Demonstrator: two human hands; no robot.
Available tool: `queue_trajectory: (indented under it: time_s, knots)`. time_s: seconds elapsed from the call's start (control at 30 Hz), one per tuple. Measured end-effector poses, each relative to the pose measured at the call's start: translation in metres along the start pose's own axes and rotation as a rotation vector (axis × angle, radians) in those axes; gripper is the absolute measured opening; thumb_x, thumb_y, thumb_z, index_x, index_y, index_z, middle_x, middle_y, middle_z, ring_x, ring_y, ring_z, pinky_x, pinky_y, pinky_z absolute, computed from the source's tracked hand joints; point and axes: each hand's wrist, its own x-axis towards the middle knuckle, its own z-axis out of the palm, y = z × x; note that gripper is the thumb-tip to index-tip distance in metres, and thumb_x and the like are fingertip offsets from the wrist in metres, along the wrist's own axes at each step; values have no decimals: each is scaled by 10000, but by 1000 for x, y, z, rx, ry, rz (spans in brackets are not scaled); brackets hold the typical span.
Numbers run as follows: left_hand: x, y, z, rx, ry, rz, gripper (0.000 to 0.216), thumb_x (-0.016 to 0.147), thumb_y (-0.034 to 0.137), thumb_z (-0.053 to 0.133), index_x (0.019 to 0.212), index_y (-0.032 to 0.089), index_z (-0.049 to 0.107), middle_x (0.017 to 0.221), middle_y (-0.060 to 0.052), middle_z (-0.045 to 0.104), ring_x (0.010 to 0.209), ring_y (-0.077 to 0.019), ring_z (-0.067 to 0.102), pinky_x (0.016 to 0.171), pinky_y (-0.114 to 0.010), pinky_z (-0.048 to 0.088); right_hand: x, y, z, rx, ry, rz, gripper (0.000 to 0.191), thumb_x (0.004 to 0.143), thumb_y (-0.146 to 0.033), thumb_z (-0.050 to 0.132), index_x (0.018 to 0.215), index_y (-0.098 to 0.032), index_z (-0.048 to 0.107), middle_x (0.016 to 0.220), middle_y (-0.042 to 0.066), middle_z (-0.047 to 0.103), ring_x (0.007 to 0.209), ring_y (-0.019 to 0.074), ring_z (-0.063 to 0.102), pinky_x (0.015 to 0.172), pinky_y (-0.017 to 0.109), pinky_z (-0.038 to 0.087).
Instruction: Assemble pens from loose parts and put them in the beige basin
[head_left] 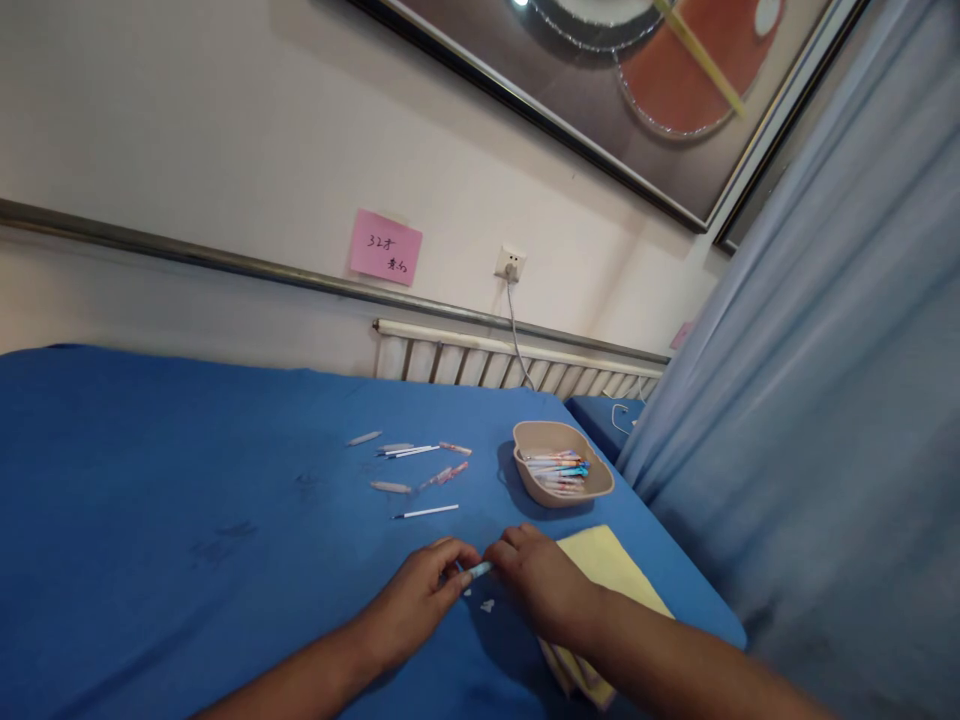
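Left hand point(420, 590) and right hand point(541, 580) pinch one light-blue plastic pen point(478, 570) between them, fingertips closed on its ends, low over the blue table cover point(187, 480). Past the grip: loose refills and barrels point(420, 470) unassembled, beige plastic bowl point(562, 462) holding finished pens. Roughly midway. Forearms converge, wrists flat.

A single head-worn camera looks forward and down, close over the blue table point(187, 480), facing the wall point(187, 130).

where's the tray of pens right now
In the head view the beige tray of pens sits right of centre on the blue table, beyond the yellow cloth and the hands.
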Motion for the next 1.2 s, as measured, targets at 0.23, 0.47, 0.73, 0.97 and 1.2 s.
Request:
queue_trajectory:
  time_s: [0.23,0.47,0.73,0.97,1.2]
  knots:
    - [4,-4,0,-290,-52,20,274,814,370,525,947,156,631,824,-28,618,776,-162,529,711,-257,414,-8,-2,-16,796,287,87,254,856,-335,530,1067,-198,562,977,61,599,893,171,576,775,298,460]
    - [8,-10,5,-495,-47,-71,346,748,401,632,968,134,617,796,-28,609,724,-147,519,662,-244,395,-10,3,-3,1463,580,343,420,881,-523,407,1023,-189,616,1101,106,603,998,221,567,762,334,493]
    - [10,3,12,-418,-26,-141,361,728,432,634,940,139,629,648,33,493,593,-100,411,550,-207,333,-13,14,9,1373,705,404,258,739,-400,660,894,-193,665,676,-3,611,634,130,569,603,250,461]
    - [28,24,27,-173,35,-104,295,716,421,608,804,141,643,679,6,532,654,-134,458,615,-239,379,-9,24,16,1541,736,281,252,715,-342,688,916,-205,624,656,-44,532,594,95,514,584,222,438]
    - [85,64,32,71,35,52,276,746,407,567,794,150,653,670,3,580,632,-133,486,604,-235,385,-21,57,10,1480,804,310,389,795,-463,572,1080,-198,561,835,24,613,682,140,567,635,268,469]
